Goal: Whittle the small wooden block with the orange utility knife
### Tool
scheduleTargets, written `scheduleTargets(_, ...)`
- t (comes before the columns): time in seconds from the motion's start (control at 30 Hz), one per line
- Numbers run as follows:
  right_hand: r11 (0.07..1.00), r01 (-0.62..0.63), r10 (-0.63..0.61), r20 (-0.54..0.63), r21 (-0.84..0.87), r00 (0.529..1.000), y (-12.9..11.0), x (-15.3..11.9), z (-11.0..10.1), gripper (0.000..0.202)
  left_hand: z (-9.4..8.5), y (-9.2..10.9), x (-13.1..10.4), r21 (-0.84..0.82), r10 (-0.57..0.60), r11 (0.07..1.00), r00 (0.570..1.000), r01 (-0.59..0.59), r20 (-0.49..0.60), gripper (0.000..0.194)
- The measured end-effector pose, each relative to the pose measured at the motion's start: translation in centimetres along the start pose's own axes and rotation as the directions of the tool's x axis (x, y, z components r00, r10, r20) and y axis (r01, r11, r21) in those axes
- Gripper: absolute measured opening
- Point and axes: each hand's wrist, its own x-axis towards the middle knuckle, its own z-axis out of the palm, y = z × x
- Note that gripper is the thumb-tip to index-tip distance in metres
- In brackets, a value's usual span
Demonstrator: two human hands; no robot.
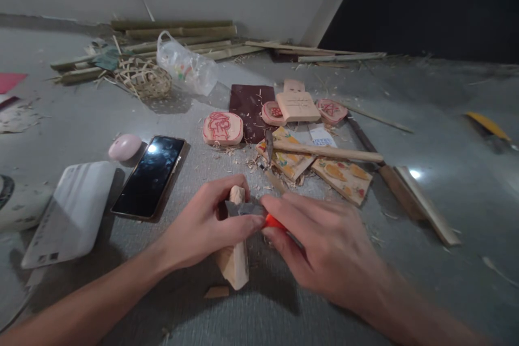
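My left hand (219,216) is closed around a pale piece of wood (237,267), which stands roughly lengthwise, its rounded tip showing above the fingers. In my right hand (316,232) is a carving knife (247,209) with an orange-red handle, most of it hidden by the fingers. Its grey blade lies across the wood near the upper end. The left thumb rests against the blade's back, close to the right fingertips. A small wood chip (218,292) lies below the wood on the grey surface.
Ahead lie a hammer (324,150), patterned tiles (344,178), a carved wooden block (223,128) and shavings. On the left are a phone (150,175), a white power bank (73,211) and a pink oval object (125,147). Bamboo (182,31), a woven basket (144,77) and a plastic bag (186,65) sit behind.
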Motion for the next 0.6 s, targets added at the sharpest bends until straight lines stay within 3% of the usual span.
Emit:
scheduleTargets(0.33,0.999,-0.026,0.024,-0.070,-0.025,0.997,-0.6,-0.4,0.9,0.021,0.0,0.0,0.2,-0.049,0.006,0.999,1.000,-0.007,-0.005,0.028)
scheduleTargets(0.5,0.998,-0.048,0.052,-0.089,0.042,0.995,-0.2,-0.4,1.4,0.020,0.1,-0.9,0.3,-0.001,0.082,0.997,0.995,-0.082,-0.059,0.027)
scheduleTargets(0.6,0.993,-0.099,0.106,-0.111,0.071,0.988,0.5,-0.2,1.6,0.020,0.2,-1.8,0.4,-0.018,0.130,0.991,0.987,-0.132,-0.093,0.048)
